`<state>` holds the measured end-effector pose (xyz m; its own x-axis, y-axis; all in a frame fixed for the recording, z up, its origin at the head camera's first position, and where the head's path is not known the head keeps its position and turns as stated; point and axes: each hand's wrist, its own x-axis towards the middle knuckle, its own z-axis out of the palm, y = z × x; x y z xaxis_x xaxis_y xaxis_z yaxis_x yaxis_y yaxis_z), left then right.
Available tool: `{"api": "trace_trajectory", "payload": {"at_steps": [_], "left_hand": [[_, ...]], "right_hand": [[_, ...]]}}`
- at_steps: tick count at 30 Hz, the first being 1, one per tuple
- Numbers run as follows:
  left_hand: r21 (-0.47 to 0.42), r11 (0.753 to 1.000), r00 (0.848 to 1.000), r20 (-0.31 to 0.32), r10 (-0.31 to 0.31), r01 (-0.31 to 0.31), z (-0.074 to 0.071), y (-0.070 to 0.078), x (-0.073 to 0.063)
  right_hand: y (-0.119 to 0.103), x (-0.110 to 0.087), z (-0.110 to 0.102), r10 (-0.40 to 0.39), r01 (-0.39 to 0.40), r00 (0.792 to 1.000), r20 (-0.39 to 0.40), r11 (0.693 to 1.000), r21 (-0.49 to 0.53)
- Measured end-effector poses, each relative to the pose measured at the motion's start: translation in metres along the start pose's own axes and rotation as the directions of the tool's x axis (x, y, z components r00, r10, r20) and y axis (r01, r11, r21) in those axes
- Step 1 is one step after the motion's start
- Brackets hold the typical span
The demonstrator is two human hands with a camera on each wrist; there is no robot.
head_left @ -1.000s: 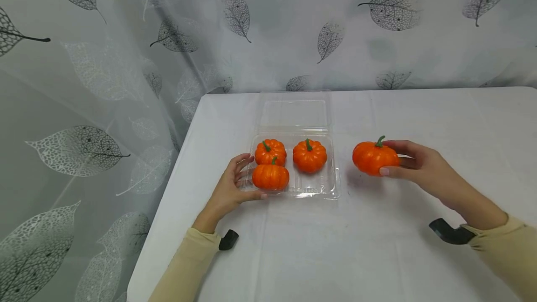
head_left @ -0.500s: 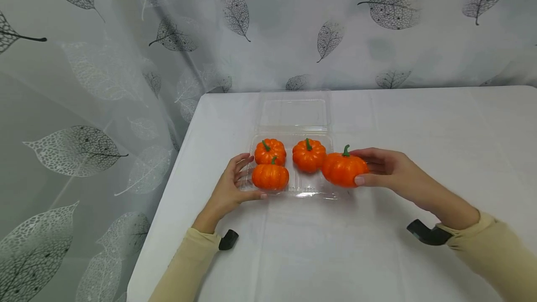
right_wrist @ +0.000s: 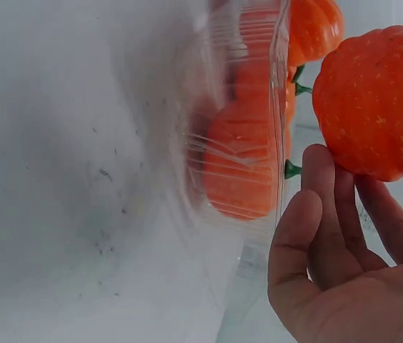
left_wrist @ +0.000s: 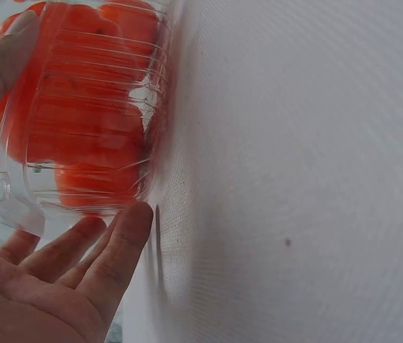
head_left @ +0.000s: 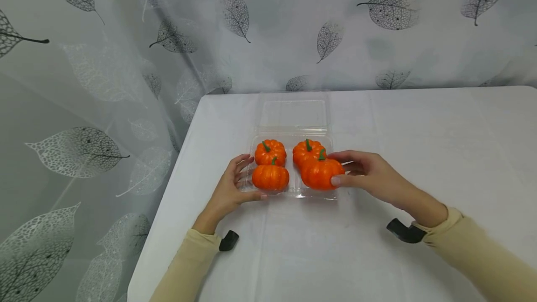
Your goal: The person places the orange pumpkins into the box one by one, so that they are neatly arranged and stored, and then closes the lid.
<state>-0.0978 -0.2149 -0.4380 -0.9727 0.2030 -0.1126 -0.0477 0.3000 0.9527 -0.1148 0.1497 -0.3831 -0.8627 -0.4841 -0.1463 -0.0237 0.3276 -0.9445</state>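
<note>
The right hand (head_left: 362, 174) grasps a glossy orange, ribbed toy pumpkin (head_left: 320, 175) with a green stem, thumb on its near side and fingers behind. The stem points to 12 o'clock, tipped slightly towards 1; the broad axis runs from 9 to 3 o'clock, nearly level. The pumpkin is above the 4 o'clock quarter of a clear, ribbed plastic container (head_left: 310, 194). The left hand (head_left: 230, 190) rests at the container's 8 o'clock corner, fingers extended and thumb along the near rim, clenching nothing.

Inside sit three more orange pumpkins: one at 8 o'clock (head_left: 270, 178), one at 10 (head_left: 270, 152), one at 1 (head_left: 307, 150). The transparent lid (head_left: 293, 113) lies open towards 12 o'clock on a white-covered table (head_left: 377, 255).

A second ago the held pumpkin was well outside the container, towards 3 o'clock; the left hand and the container are unchanged.

The held pumpkin hides part of the 1 o'clock one; whether they touch cannot be told. Its stem is out of sight in the right wrist view, where the picture's edge crops it. In the left wrist view the pumpkins blur behind the plastic.
</note>
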Motion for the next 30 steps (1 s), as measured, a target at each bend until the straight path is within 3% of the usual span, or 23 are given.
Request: {"api": "trace_trajectory", "payload": {"at_steps": [7,16,21,30], "left_hand": [[0.005,1.0,1.0,-0.002,0.015,-0.015,0.0,0.001,0.0],[0.008,1.0,1.0,-0.006,0.006,-0.006,0.001,0.0,0.0],[0.002,1.0,1.0,-0.006,0.008,-0.008,0.001,0.0,0.0],[0.0,1.0,1.0,-0.006,0.01,-0.01,0.001,0.0,0.0]], "right_hand": [[-0.002,0.002,0.009,-0.077,0.068,0.996,-0.043,0.98,-0.189],[0.005,0.005,0.018,-0.071,0.034,0.992,-0.108,0.948,-0.317],[0.012,0.008,0.022,-0.128,0.071,0.987,-0.095,0.887,-0.457],[0.018,0.011,0.029,-0.248,0.151,0.965,-0.089,0.798,-0.583]]}}
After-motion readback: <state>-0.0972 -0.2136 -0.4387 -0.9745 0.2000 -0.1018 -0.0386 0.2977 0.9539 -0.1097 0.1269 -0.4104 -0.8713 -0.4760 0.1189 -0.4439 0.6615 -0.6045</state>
